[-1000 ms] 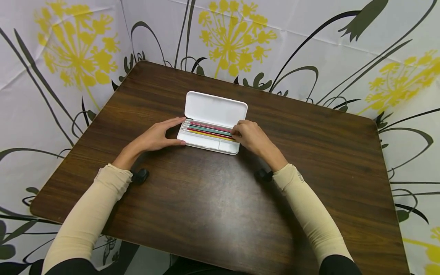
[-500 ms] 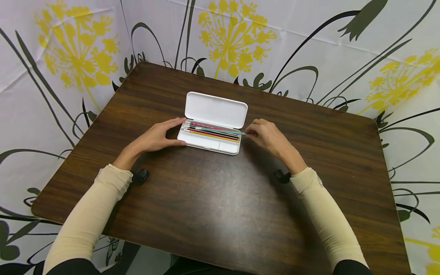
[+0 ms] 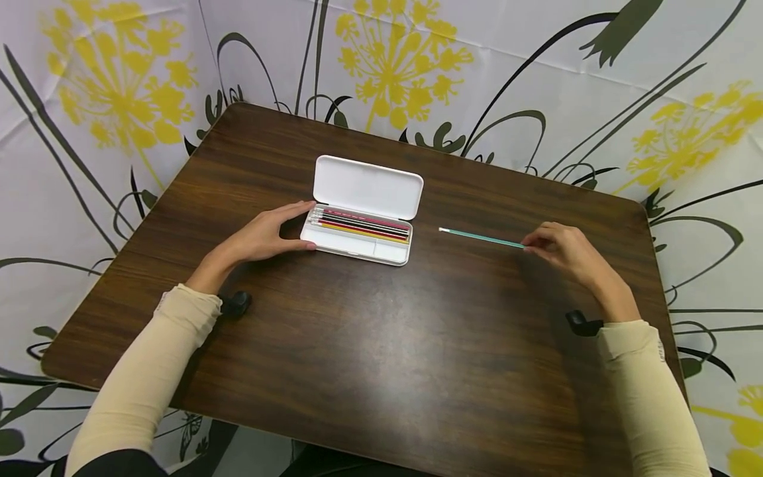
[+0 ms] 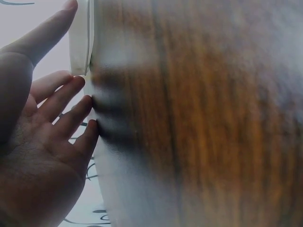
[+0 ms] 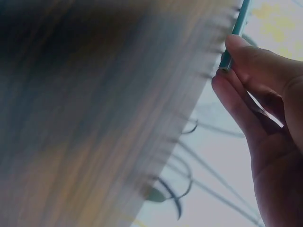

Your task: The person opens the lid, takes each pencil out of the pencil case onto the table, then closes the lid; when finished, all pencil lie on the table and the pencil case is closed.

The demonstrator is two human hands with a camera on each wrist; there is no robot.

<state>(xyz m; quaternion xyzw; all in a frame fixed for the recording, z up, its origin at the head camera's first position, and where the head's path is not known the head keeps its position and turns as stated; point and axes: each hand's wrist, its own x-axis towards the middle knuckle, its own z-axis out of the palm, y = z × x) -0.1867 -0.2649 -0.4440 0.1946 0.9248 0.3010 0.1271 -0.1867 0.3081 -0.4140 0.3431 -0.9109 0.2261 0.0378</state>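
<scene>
A white pencil case (image 3: pixel 357 250) lies with its lid (image 3: pixel 368 187) raised, and several pencils (image 3: pixel 362 225) in red, black and yellow lie inside. At its left end is my left hand (image 3: pixel 256 235), thumb at the front corner and index finger near the hinge. The left wrist view shows that hand (image 4: pixel 52 127) with fingers extended against the case's edge (image 4: pixel 81 40). Far to the right, my right hand (image 3: pixel 566 252) pinches one end of a teal pencil (image 3: pixel 481 237), whose white tip points toward the case. In the right wrist view the pencil's flat end (image 5: pixel 225 68) shows between thumb and fingers.
The case stands on a dark wood table (image 3: pixel 381 358). Behind the table hangs a white cloth (image 3: pixel 512 59) with yellow and grey flowers. A black wrist camera (image 3: pixel 237 303) sits by the left wrist, and another camera (image 3: pixel 583 324) by the right.
My right hand has drawn the teal pencil out of the case and carried it right, well clear of the other pencils. The left hand has stayed at the case's left end.
</scene>
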